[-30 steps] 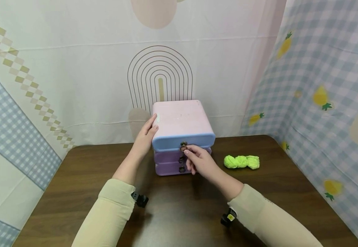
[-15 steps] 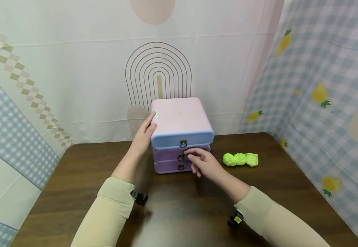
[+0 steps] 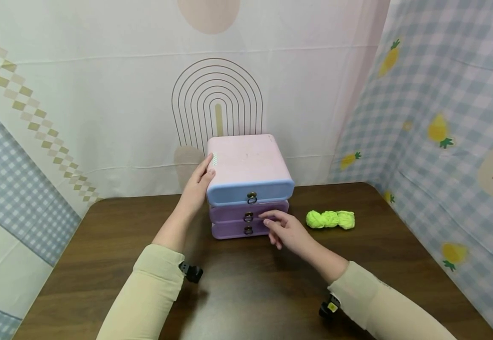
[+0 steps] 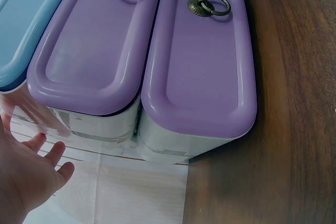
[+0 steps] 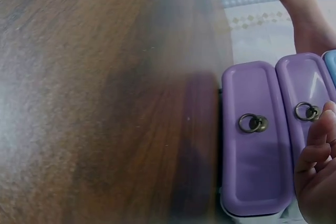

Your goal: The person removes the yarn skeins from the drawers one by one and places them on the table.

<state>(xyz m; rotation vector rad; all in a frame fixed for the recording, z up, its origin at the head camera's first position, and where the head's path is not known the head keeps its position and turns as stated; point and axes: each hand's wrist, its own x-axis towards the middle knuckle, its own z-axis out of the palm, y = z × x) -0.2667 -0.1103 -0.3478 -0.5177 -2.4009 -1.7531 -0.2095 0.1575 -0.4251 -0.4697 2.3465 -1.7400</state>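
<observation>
A small drawer unit with a pink top (image 3: pixel 246 158) stands toward the back of the table. Its top drawer (image 3: pixel 227 194) has a blue front, and two purple drawers (image 3: pixel 226 214) sit below; each front carries a bronze ring pull (image 3: pixel 252 198). My left hand (image 3: pixel 195 191) rests against the unit's left side, fingers extended along the upper edge. At the right, my right hand (image 3: pixel 289 231) hovers before the purple fronts with fingers loosely bent and nothing between them. Its index fingertip is close to the middle ring pull (image 5: pixel 306 112), as the right wrist view also shows.
A skein of neon green yarn (image 3: pixel 330 219) lies on the dark wooden table (image 3: pixel 246 293), right of the unit. Patterned cloth (image 3: pixel 314 94) hangs behind the table and along both sides.
My right hand has let go of the blue drawer's ring pull and moved down and to the right. The left hand stays against the unit. The head view has shifted slightly.
</observation>
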